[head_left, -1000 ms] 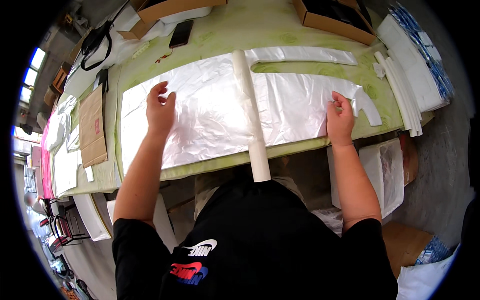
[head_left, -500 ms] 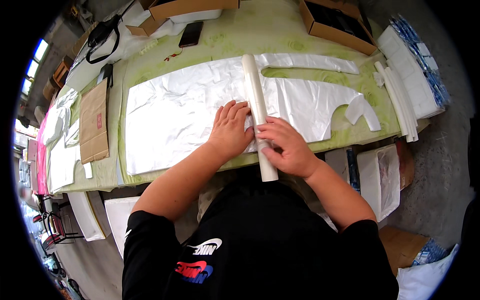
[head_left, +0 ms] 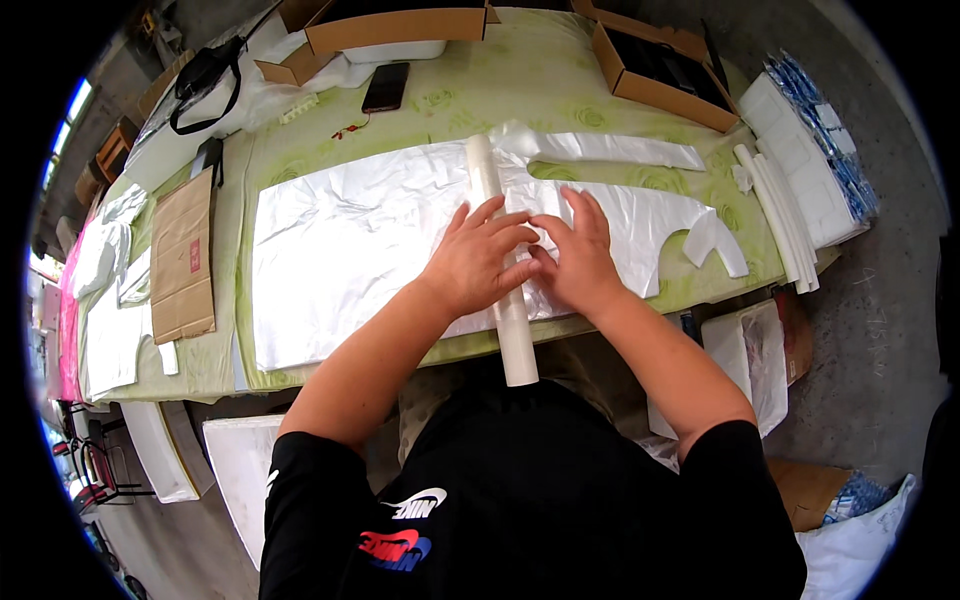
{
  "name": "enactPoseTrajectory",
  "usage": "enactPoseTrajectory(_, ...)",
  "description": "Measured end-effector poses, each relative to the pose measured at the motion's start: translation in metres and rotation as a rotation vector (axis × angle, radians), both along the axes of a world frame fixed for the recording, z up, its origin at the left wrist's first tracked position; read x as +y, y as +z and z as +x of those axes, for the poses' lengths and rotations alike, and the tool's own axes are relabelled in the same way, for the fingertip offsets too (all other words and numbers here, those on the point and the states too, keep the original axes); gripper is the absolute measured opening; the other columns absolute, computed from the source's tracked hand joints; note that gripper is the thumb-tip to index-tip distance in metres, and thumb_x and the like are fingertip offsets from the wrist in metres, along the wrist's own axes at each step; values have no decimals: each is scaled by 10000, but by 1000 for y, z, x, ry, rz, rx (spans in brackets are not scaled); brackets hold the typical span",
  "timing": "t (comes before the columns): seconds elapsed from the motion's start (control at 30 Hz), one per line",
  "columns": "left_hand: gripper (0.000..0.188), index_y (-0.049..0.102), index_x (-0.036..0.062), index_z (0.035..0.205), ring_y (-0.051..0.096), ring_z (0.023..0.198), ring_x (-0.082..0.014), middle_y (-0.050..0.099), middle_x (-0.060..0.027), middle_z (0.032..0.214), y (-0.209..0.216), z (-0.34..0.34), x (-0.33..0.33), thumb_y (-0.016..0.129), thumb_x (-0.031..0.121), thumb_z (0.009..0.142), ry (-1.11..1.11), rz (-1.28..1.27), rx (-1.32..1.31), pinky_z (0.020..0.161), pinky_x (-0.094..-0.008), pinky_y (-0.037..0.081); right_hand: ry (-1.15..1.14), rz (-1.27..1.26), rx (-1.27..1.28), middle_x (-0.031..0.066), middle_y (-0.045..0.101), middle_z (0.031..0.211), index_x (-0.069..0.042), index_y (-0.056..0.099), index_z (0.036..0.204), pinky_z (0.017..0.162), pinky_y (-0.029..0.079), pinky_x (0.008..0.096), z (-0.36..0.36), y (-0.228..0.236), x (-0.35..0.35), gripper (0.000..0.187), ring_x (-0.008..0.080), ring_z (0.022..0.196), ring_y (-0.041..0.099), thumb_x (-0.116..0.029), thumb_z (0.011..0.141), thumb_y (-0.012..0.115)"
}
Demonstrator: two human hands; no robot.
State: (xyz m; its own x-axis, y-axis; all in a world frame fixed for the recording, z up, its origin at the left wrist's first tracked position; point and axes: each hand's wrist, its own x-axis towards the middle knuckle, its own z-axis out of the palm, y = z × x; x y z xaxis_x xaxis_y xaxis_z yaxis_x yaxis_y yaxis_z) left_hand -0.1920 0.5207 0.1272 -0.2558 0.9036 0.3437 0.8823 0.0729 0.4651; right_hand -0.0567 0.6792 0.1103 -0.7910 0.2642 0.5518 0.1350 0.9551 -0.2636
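A thin, white, crinkled plastic apron (head_left: 340, 235) lies flat, its straps (head_left: 625, 150) stretching to the right. Across its middle rests a long cream tube (head_left: 515, 345), with its near end past the table's front edge. My left hand (head_left: 478, 262) lies over the tube, fingers spread and loosely bent across it. Just right of the tube is my right hand (head_left: 582, 258), fingers apart, its thumb and fingertips close to the left hand's fingertips. The middle of the tube is partly hidden under my fingers. Neither hand is wrapped round anything.
A phone (head_left: 386, 88) and open cardboard boxes (head_left: 660, 75) are along the far side of the table. Flattened brown cardboard (head_left: 183, 262) is at left. Several white rolls (head_left: 780, 215) lie at the right edge, beside a white foam block (head_left: 800, 165) with blue packets.
My left hand has shifted from beside the tube to over it. My right hand has come off the tube's near part and moved farther up, next to the left fingertips. The view has shifted slightly.
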Motion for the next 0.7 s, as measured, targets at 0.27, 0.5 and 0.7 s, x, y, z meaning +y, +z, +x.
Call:
enactPoseTrajectory(0.27, 556, 630, 139, 1375, 421, 1410, -393, 514, -126, 1480, -14, 8, -76, 680, 439, 910, 265, 31, 27, 1167, -524, 329, -245, -69, -509, 154, 246, 1666, -262, 606, 1414, 1208, 193, 639, -96, 9, 28, 560, 430, 1540, 158, -450, 893, 690)
enactPoseTrajectory(0.5, 601, 562, 98, 1375, 401, 1418, -407, 434, -186, 1521, -17, 14, -90, 767, 239, 828, 388, 221, -221, 1176, -495, 336, 152, -114, -174, 164, 522, 1494, -56, 573, 1410, 1170, 297, 594, -110, -5, -11, 583, 406, 1437, 394, -306, 889, 657)
enactPoseTrajectory(0.7, 357, 664, 64, 1246, 398, 1443, -383, 596, -184, 1400, 17, -22, -76, 587, 156, 910, 9, 527, -273, 1206, -541, 273, 672, -148, -321, 119, 660, 1233, -81, 700, 1128, 1127, 381, 512, -48, 23, -90, 288, 380, 1280, 529, -159, 850, 707)
